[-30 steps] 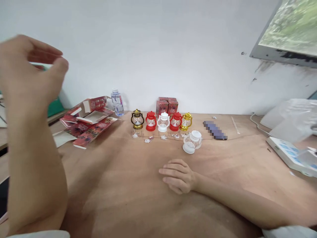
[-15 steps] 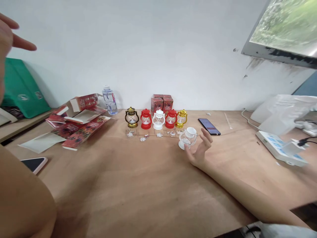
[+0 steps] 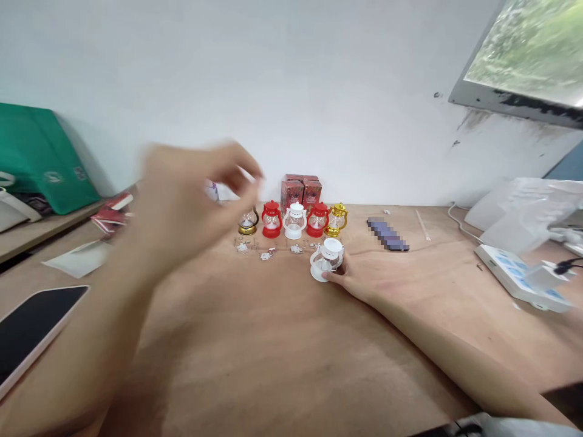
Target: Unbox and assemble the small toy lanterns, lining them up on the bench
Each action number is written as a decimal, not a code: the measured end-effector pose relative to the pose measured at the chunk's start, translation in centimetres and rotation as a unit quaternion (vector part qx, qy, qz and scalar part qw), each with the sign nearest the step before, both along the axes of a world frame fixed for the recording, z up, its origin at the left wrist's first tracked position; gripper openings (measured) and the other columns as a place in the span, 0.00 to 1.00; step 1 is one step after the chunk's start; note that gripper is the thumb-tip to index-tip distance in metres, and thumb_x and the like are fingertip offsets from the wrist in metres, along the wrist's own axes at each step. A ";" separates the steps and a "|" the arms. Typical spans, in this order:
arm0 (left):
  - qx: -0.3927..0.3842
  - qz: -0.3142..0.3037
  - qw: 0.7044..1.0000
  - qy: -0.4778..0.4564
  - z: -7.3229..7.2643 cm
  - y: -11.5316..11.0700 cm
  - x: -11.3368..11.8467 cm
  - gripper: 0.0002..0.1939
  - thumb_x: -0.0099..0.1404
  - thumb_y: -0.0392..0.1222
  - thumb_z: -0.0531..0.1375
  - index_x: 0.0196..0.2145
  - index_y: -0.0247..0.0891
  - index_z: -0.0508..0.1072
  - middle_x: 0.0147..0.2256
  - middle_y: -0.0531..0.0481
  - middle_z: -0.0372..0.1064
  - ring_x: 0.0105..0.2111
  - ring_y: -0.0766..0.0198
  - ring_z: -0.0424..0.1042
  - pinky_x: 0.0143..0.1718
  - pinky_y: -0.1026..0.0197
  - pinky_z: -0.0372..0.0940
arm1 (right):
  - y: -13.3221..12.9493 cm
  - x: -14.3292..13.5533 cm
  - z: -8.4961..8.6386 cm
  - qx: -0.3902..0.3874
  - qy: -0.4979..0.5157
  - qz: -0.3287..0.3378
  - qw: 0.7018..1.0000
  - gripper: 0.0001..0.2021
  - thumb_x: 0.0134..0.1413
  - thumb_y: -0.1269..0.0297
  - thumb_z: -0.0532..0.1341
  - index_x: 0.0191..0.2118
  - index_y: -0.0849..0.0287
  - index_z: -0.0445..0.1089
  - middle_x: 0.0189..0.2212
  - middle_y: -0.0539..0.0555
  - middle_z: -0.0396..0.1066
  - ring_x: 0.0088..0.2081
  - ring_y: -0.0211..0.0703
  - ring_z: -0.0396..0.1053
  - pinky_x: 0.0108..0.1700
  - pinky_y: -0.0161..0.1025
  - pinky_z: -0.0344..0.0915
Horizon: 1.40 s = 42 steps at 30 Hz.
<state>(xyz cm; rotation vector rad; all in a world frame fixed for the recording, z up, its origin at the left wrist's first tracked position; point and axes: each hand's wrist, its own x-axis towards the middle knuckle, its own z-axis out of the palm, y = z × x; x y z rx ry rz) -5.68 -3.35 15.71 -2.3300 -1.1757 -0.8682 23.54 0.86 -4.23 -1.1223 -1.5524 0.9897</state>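
Note:
My right hand [image 3: 353, 282] is closed around the lower side of a small white lantern [image 3: 327, 264], which stands slightly tilted on the table without the pointed top of the others. Blurred by motion, my left hand [image 3: 200, 194] is raised over the left middle, thumb and forefinger pinched together. Anything between those fingertips is too small to make out. Behind, in a row, stand a bronze lantern [image 3: 247, 224] partly covered by my left hand, a red lantern [image 3: 272, 220], a white lantern [image 3: 294, 221], another red lantern [image 3: 317, 220] and a gold lantern [image 3: 336, 220].
Small parts [image 3: 268, 255] lie before the row. Red boxes [image 3: 292, 193] stand by the wall. A pixelated phone [image 3: 388, 235] and a power strip [image 3: 519, 276] are at right. At left are another phone [image 3: 34, 325], torn packaging [image 3: 109, 215] and a green bag [image 3: 45, 161].
My left hand has swung from the upper left toward the middle, its fingers now pinched. My right hand has closed on the white lantern, which sits further left.

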 end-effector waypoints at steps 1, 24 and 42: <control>-0.010 -0.018 0.998 0.062 -1.0 0.7 1.7 0.15 0.66 0.47 0.51 0.38 0.36 0.73 0.31 0.51 0.73 0.31 0.65 0.68 0.35 0.61 0.56 | -0.2 -0.1 0.2 -0.001 -0.004 0.007 1.000 0.30 0.39 0.59 0.70 0.49 0.56 0.61 0.49 0.58 0.69 0.52 0.52 0.67 0.57 0.53 0.60; -0.110 -0.296 0.922 0.227 -8.1 2.6 8.7 0.06 0.61 0.38 0.52 0.31 0.34 0.67 0.33 0.46 0.69 0.34 0.60 0.65 0.36 0.58 0.57 | -4.5 -4.2 2.2 0.006 0.061 0.028 0.998 0.18 0.40 0.58 0.67 0.38 0.56 0.63 0.38 0.53 0.70 0.40 0.46 0.68 0.45 0.45 0.66; -0.451 -0.310 0.837 0.000 -7.8 3.2 8.5 0.18 0.67 0.46 0.48 0.22 0.35 0.57 0.21 0.56 0.56 0.22 0.71 0.54 0.23 0.66 0.47 | -5.6 -3.7 2.2 0.037 -0.133 0.191 0.972 0.25 0.42 0.59 0.69 0.47 0.58 0.63 0.39 0.54 0.72 0.38 0.44 0.70 0.41 0.41 0.66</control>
